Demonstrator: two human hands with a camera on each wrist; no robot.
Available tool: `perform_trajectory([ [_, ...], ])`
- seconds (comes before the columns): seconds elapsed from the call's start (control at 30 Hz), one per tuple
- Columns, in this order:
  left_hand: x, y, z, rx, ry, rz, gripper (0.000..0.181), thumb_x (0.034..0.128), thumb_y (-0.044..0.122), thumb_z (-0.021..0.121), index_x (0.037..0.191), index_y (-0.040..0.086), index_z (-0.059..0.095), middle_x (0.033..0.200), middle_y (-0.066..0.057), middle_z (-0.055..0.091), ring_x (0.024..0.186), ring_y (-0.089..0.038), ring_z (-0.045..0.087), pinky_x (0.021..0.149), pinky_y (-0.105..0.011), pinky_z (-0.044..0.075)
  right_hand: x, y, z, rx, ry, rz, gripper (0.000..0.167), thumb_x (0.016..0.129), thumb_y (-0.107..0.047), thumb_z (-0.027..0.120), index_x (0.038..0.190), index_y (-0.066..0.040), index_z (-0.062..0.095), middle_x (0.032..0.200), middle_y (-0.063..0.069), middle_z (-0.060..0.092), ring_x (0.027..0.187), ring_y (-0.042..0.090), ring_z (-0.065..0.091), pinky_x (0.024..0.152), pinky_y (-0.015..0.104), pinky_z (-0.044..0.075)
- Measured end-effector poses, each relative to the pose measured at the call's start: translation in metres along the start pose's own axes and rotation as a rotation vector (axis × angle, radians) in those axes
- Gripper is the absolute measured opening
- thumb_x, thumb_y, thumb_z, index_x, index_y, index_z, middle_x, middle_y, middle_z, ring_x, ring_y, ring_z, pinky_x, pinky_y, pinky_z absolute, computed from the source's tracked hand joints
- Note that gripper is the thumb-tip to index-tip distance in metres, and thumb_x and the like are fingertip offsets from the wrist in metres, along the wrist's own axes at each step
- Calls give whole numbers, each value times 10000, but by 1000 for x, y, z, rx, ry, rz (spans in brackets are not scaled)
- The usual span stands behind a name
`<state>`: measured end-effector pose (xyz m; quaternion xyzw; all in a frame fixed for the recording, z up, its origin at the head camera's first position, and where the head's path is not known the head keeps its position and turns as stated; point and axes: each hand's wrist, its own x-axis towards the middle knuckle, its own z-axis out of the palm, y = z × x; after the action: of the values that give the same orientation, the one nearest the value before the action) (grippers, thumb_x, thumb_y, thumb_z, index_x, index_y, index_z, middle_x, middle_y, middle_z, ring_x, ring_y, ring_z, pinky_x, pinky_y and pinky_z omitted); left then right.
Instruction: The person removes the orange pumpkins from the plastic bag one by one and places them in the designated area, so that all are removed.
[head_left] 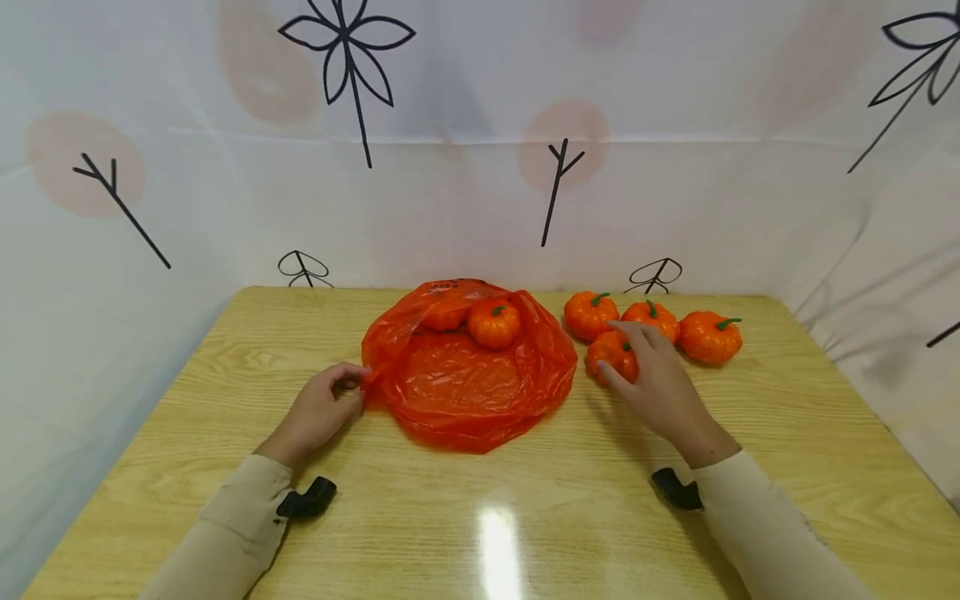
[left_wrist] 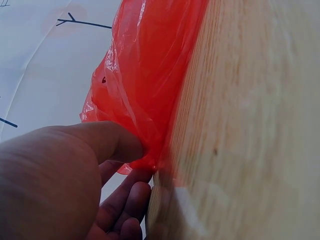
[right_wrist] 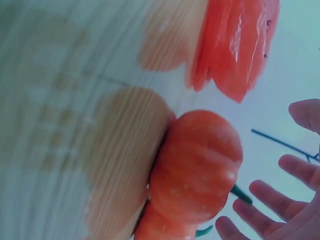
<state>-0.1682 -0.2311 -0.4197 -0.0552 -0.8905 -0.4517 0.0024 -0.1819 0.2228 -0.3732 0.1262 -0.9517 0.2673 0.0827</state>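
A red plastic bag [head_left: 461, 379] lies open on the table with two small orange pumpkins inside, one of them [head_left: 494, 323] plainly visible at its back. My left hand [head_left: 311, 417] pinches the bag's left edge between thumb and fingers; the left wrist view shows the bag [left_wrist: 145, 75] bunched at the fingertips of this hand [left_wrist: 55, 175]. Over the nearest loose pumpkin [head_left: 611, 357] hovers my right hand [head_left: 663, 392], fingers spread. In the right wrist view that hand [right_wrist: 285, 210] is beside a pumpkin [right_wrist: 197, 167], with a gap between them.
Behind and right of the nearest pumpkin stand three more, at the back [head_left: 591, 315], in the middle [head_left: 651, 320] and at the right [head_left: 709, 337]. The wooden table [head_left: 420, 525] meets a patterned white cloth [head_left: 450, 192] at its back edge.
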Motion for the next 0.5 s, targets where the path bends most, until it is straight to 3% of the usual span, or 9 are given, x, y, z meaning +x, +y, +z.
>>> perform_trajectory([
  [0.23,0,2,0,-8,0,0,279,938,83,632,1214,62,667,1143,-112,657,1025,-215,559,859,-205,447,-2,-10,7,-12,-2,-50,562,954,-248,666,1428,-21,467,1453,272,423,1350,477,387,1074,685,345],
  [0.5,0,-3,1,29,1,2,281,928,67,613,1205,67,663,1137,-105,657,1020,-211,561,857,-202,448,-5,-17,16,11,2,-99,552,949,-244,676,1431,-55,486,1457,227,434,1350,436,401,1062,659,385],
])
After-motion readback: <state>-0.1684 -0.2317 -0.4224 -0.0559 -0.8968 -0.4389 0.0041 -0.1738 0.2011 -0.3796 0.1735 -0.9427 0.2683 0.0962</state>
